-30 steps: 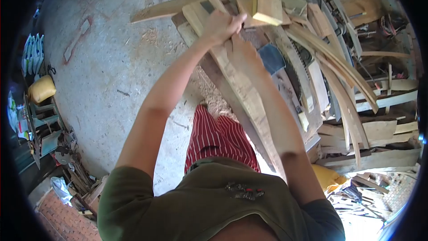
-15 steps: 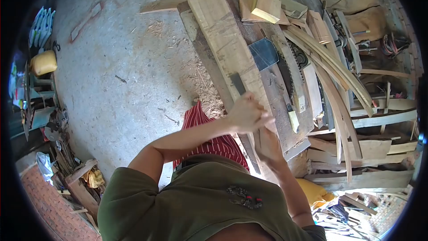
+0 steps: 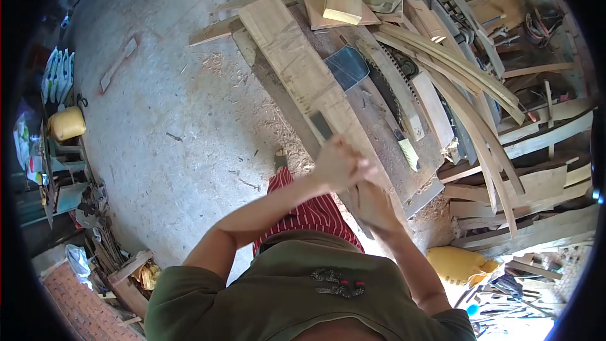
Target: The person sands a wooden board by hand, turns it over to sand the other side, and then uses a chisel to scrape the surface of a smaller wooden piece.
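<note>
My left hand is closed around a flat, dark, square-ended metal tool, which sticks out ahead of the fist over a long wooden board. Behind it, my right hand is closed low over the near end of the board, in line with the tool. Its fingers are partly hidden by the left hand, and the tool's handle cannot be seen. Pencil-like lines and dark marks run across the board, which lies lengthwise on a worn bench.
Right of the board lie a dark bluish sheet, a handsaw with a pale handle and a wooden block. Long curved strips and stacked planks crowd the right side. Wood shavings litter the concrete floor.
The camera view has shifted, so the bench appears further left. The tool shows less length ahead of the left hand, and both hands sit slightly nearer my body along the board.
</note>
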A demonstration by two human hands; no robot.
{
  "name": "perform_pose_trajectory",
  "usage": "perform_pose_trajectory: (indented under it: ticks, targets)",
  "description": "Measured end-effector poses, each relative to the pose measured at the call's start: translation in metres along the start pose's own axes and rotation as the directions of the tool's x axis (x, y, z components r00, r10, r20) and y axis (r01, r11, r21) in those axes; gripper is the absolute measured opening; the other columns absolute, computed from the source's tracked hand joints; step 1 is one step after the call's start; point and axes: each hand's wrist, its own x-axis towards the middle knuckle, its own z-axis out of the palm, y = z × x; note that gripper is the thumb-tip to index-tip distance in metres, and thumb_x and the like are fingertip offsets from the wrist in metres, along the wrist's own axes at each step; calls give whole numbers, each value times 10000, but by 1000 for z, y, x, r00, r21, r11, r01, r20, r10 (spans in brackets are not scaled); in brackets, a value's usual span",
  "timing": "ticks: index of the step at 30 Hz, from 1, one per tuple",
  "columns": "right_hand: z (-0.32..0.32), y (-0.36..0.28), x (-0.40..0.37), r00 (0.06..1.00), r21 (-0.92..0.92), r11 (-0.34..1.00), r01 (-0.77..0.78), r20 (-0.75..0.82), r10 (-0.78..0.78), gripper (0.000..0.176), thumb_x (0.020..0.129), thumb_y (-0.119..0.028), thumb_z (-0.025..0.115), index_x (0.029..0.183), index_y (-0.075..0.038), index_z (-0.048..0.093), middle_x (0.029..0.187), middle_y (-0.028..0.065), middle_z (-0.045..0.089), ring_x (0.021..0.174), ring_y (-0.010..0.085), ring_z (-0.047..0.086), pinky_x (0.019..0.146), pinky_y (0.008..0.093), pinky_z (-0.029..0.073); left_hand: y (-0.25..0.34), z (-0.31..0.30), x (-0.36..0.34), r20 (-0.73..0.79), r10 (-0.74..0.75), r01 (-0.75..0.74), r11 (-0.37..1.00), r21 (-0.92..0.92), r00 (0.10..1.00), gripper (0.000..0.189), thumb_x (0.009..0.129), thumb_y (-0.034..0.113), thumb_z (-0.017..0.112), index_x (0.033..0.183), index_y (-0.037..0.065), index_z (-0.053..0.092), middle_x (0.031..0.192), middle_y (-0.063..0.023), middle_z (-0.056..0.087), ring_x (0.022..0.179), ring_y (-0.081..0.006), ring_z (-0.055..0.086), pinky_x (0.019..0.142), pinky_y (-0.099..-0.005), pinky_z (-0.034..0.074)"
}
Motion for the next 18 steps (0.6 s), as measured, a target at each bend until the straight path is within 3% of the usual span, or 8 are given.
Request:
perform_pose_trajectory:
  ticks: [2, 4, 6, 8, 11, 14, 16, 18]
  targets:
    - [1, 3, -18, 999, -44, 999, -18, -41, 16, 387, 997, -337, 451, 1116, 12, 569, 885, 277, 657, 830, 436, 667, 722, 524, 535, 12, 6, -7, -25, 127, -130, 980, -154, 992, 644, 1010, 599, 266, 988, 195, 767, 569, -53, 587, 611, -165, 496, 889, -373, 362]
    - [-3, -3, 1, 1000, -12, 1000, 0, -19, 0, 372, 994, -316, 450, 1121, 14, 569, 879, 272, 662, 831, 446, 664, 727, 526, 535, -5, 1, 4, 15, 126, -120, 972, -201, 992, 656, 1008, 606, 264, 947, 194, 770, 528, -60, 544, 568, -182, 447, 875, -384, 367]
    - [-7, -16, 40, 999, -52, 998, 20, -50, -22, 353, 993, -302, 445, 1135, 3, 553, 866, 270, 664, 812, 454, 661, 734, 540, 529, -37, -14, 21, -184, 93, -100, 995, -29, 978, 500, 971, 500, 419, 737, 150, 688, 603, -25, 603, 590, -230, 549, 810, -421, 390]
    - [1, -19, 89, 991, -76, 996, 37, -126, -46, 332, 990, -294, 452, 1135, -10, 544, 859, 271, 664, 797, 458, 659, 743, 555, 520, -69, -43, 46, -30, -25, 27, 998, 59, 999, 508, 971, 511, 409, 739, 154, 686, 553, -44, 568, 577, -229, 540, 819, -422, 393]
    - [1, -16, 96, 982, -64, 997, 53, -178, -64, 324, 986, -295, 462, 1137, -20, 544, 856, 271, 663, 802, 456, 658, 751, 564, 514, -83, -47, 61, -30, -18, 19, 999, 35, 999, 520, 985, 505, 384, 743, 156, 685, 518, -51, 542, 565, -231, 530, 825, -422, 396]
    - [6, 4, 54, 976, -34, 997, 65, -205, -71, 342, 987, -319, 464, 1122, -23, 570, 853, 267, 664, 811, 452, 659, 756, 558, 511, -36, -28, 39, 44, 22, -26, 995, 100, 999, 525, 998, 493, 369, 721, 166, 671, 548, -36, 562, 582, -218, 545, 830, -417, 398]
    - [7, 14, 8, 982, 9, 998, 56, -183, -54, 367, 986, -350, 474, 1087, -18, 595, 846, 269, 663, 805, 459, 654, 751, 551, 509, -8, 14, 17, -135, 109, -110, 994, 2, 985, 518, 1000, 481, 371, 713, 166, 664, 583, -35, 581, 615, -206, 569, 843, -412, 399]
    - [2, 14, -24, 995, 41, 999, -23, -94, 27, 291, 977, -231, 496, 1097, 29, 550, 835, 309, 633, 788, 490, 625, 692, 564, 491, 19, 17, 4, -45, 124, -126, 991, -45, 991, 513, 995, 492, 379, 720, 172, 671, 599, -44, 589, 636, -204, 582, 855, -405, 401]
